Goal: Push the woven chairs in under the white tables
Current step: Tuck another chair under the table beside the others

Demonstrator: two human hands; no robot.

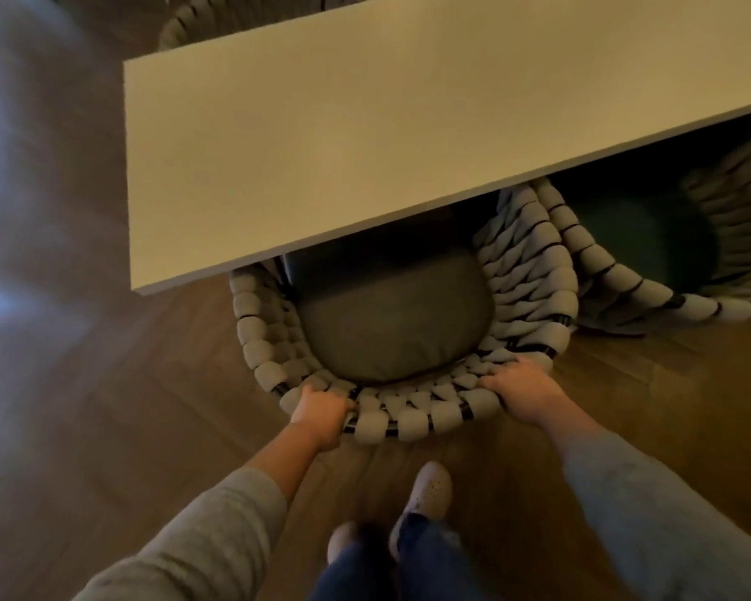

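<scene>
A woven chair (412, 412) with a thick pale rope rim and a dark grey seat cushion (391, 327) stands right in front of me, its front half under the white table (365, 136). My left hand (321, 412) grips the near rim of the backrest on the left, fingers curled over the weave. My right hand (519, 390) grips the same rim on the right. A second woven chair (651, 271) with a dark green cushion sits to the right, partly under the same table.
Brown wooden floor (148, 405) lies all around. My two feet (428, 492) in pale shoes stand just behind the chair. The rim of a third woven chair (178, 28) shows beyond the table's far left corner.
</scene>
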